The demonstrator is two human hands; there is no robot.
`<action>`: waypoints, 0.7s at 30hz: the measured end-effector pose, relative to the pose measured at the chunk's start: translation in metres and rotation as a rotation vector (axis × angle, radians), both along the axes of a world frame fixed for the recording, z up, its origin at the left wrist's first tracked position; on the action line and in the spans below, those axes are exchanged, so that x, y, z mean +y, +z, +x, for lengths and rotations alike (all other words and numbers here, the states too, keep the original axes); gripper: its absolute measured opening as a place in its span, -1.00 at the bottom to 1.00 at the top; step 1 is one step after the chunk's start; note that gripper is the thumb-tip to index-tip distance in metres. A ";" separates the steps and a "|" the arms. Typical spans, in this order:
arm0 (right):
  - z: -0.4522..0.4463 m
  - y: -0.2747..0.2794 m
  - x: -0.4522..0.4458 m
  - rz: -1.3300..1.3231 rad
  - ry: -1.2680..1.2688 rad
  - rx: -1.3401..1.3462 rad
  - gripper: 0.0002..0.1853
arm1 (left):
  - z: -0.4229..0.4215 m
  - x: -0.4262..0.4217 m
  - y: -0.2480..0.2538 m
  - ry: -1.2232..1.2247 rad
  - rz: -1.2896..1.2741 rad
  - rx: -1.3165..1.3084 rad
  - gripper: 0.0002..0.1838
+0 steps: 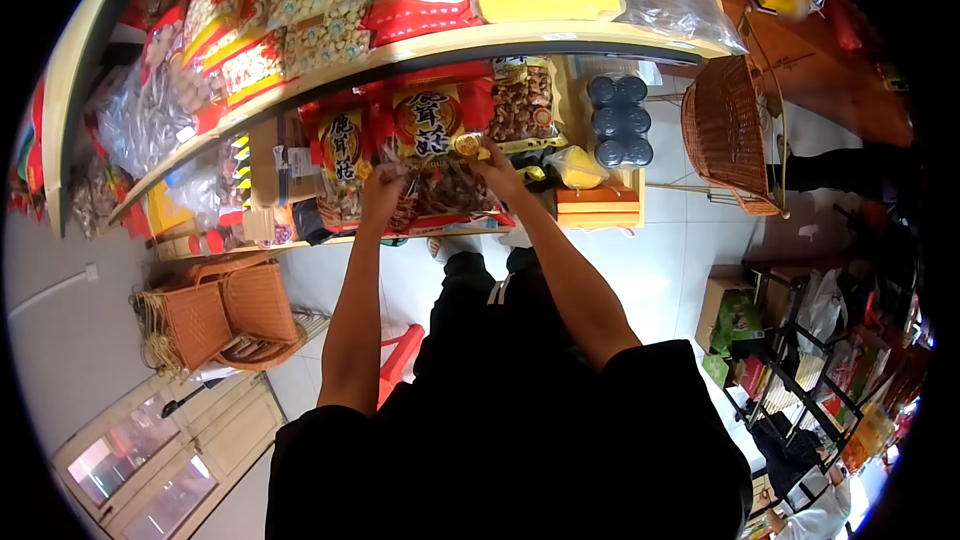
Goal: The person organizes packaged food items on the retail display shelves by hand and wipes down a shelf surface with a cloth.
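Observation:
A red bag of dried mushrooms (432, 130) with a yellow label and large black characters is held between my two hands over the lower shelf. My left hand (383, 187) is closed on the bag's lower left edge. At its right side, my right hand (497, 172) grips the bag, with the thumb and fingers at the edge. A similar red bag (341, 155) lies just to the left, partly behind my left hand. Beyond the held bag sits a clear bag of brown dried pieces (523, 100).
Packed goods fill the upper shelf, whose wooden edge (400, 48) overhangs the lower one. Dark-capped jars (620, 122) and an orange wooden crate (600, 208) are at the right. Wicker baskets (722, 125) stand on that side, a wicker chair (232, 310) at left, a red stool (400, 360) below.

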State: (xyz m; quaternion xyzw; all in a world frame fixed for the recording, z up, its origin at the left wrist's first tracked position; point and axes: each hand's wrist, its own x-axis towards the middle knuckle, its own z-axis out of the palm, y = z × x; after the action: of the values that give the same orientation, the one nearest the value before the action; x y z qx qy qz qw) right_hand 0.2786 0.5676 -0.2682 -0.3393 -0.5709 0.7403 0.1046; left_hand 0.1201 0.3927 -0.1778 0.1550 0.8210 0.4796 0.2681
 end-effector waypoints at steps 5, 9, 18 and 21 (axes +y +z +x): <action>0.027 0.073 0.002 -0.088 0.002 0.010 -0.36 | 0.020 -0.009 0.030 -0.022 -0.003 0.012 -0.87; 0.040 0.093 -0.003 -0.002 -0.049 0.057 -0.38 | 0.042 -0.010 0.049 -0.010 0.097 -0.002 -0.79; 0.059 0.147 -0.014 -0.076 -0.045 0.137 -0.45 | 0.068 -0.039 0.092 0.023 0.124 -0.029 -0.74; 0.058 0.159 -0.030 -0.123 -0.051 0.190 -0.46 | 0.068 -0.056 0.100 0.053 0.169 -0.004 -0.77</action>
State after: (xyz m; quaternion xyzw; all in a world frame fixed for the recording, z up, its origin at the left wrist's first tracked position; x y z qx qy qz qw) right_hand 0.3364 0.5374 -0.1096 -0.2879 -0.5031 0.7998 0.1559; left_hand 0.1885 0.3365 -0.0780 0.1543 0.7808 0.5544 0.2432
